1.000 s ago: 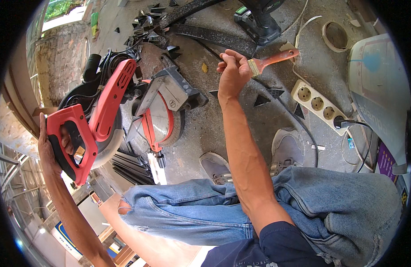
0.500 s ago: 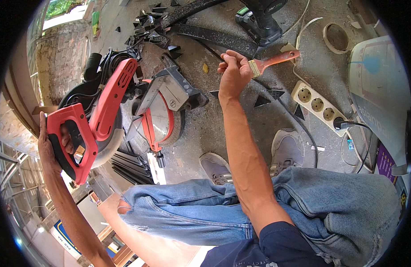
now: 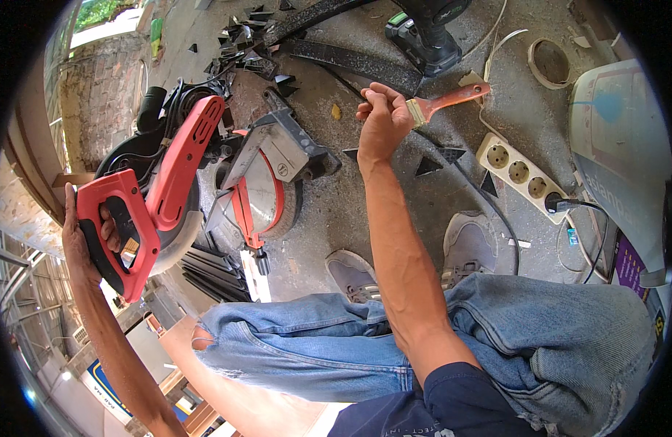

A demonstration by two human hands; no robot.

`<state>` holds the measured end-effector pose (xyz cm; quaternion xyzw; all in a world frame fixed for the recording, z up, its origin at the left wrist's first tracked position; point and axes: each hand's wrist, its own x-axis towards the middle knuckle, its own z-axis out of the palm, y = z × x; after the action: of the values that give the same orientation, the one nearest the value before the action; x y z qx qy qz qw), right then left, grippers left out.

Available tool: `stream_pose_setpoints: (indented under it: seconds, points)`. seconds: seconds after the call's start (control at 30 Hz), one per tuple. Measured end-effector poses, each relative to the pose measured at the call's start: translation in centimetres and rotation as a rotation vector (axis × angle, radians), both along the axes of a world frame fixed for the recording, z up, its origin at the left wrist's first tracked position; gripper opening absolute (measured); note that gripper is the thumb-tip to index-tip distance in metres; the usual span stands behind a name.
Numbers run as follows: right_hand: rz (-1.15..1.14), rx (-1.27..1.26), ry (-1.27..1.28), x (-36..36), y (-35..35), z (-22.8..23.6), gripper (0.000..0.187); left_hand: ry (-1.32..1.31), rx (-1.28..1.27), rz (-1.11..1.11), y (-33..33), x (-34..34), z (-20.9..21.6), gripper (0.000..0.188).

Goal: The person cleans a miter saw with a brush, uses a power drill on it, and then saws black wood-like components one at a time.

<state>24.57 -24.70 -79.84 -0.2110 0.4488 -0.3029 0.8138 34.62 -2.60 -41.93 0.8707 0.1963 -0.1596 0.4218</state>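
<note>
A miter saw with a red arm (image 3: 186,156) stands at the left, its head raised. My left hand (image 3: 79,244) is wrapped round its red and black D-shaped handle (image 3: 135,237), fingers showing through the opening. My right hand (image 3: 384,120) hovers over the floor right of the saw's grey fence (image 3: 277,149). Its fingers are loosely curled and slightly apart, with nothing visible in them. Just beside it is a paintbrush (image 3: 456,97) with a reddish handle; its bristle end meets the hand's outline, and I cannot tell whether they touch.
Dark triangular offcuts (image 3: 245,44) are piled at the back. A cordless tool (image 3: 427,36) stands at the far edge. To the right lie a white power strip (image 3: 521,175) with a plugged cable and a large pale container (image 3: 623,138). Black strips (image 3: 212,273) lie below the saw.
</note>
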Motion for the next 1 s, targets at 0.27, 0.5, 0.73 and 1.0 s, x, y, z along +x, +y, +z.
stream_pose_setpoints:
  seconds: [0.27,0.5,0.73,1.0]
  points:
    - [-0.004,-0.007,-0.003,0.1,0.1,0.0,0.009,0.027,-0.032,-0.011,0.5,0.2,0.1,0.069]
    - [-0.005,0.01,-0.008,0.1,0.1,-0.1,0.01,-0.026,0.059,-0.003,-0.4,-0.4,-0.2,0.066]
    - [0.011,0.012,-0.01,0.0,0.0,0.2,0.01,-0.05,0.062,0.004,-0.9,-0.8,-0.1,0.065]
    - [-0.119,-0.641,0.381,-1.3,-3.0,-0.6,0.019,-0.086,0.025,0.033,-1.5,-0.7,-2.0,0.063]
